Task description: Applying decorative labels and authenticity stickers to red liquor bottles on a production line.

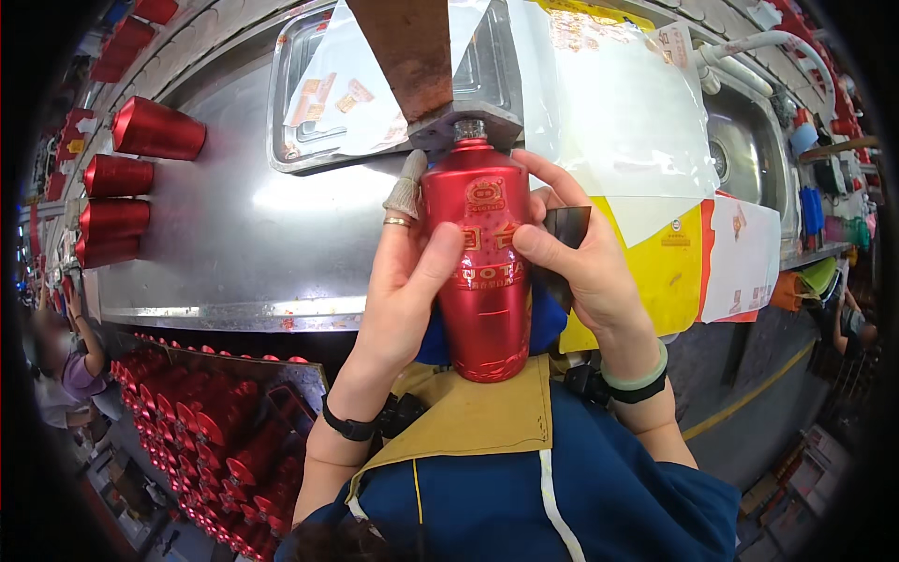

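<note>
A glossy red bottle (485,323) with gold print lies lengthwise in front of me, its bare glass neck pointing away. That neck rests at a metal block (506,126) under a wide brownish metal bar (403,51). My left hand (398,281) grips the bottle's left side, thumb on the print; a knitted finger cover (405,187) sits on one finger. From the right, my right hand (590,267) presses its thumb on the print too. A dark flat piece, like a scraper (568,228), is tucked in that hand. The undersides of both hands are hidden.
Several red bottles (159,129) lie on the steel table's left (243,248). Behind is a metal tray (281,140) with decal sheets. White sheets (627,122) and a yellow sheet (674,267) lie right, before a sink (744,126). Many red bottles (211,421) stand lower left; other people are farther off.
</note>
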Demonstrator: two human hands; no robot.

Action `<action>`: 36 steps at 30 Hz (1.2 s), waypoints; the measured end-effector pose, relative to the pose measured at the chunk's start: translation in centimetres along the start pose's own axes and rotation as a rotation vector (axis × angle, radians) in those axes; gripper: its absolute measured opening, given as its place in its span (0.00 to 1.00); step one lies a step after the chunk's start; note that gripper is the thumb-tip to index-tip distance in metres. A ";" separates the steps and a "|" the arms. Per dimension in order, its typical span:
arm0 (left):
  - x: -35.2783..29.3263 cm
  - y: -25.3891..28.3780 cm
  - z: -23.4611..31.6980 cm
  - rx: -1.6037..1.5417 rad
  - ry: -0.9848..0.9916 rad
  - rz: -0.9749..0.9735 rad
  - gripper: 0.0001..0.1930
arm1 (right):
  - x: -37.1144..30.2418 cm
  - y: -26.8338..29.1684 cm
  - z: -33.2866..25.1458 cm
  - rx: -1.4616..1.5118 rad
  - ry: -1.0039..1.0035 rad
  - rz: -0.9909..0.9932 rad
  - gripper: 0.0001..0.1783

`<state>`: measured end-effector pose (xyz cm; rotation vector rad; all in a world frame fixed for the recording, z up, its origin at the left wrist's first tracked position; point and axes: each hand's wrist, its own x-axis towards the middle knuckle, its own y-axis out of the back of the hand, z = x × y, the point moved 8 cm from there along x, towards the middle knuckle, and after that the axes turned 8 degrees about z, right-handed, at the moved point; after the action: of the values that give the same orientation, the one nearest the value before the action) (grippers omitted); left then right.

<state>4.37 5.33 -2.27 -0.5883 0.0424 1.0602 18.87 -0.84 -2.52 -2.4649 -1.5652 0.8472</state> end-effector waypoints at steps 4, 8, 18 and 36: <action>0.0 -0.4 0.2 0.068 -0.037 -0.027 0.36 | 0.0 -0.1 -0.1 -0.002 0.017 0.026 0.44; 0.1 -0.1 0.0 0.054 -0.038 -0.017 0.36 | 0.2 -0.1 -0.4 -0.026 -0.001 0.013 0.45; 1.0 -0.4 1.2 0.048 -0.063 0.066 0.32 | 0.9 -0.6 -1.3 -0.038 0.015 0.135 0.29; 1.9 -0.8 1.3 0.140 -0.097 0.097 0.28 | 1.7 -0.9 -1.6 -0.267 0.187 0.205 0.26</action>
<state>5.62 7.22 -1.40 -0.4116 0.0606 1.1690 19.51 1.37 -1.56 -2.8330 -1.4629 0.4344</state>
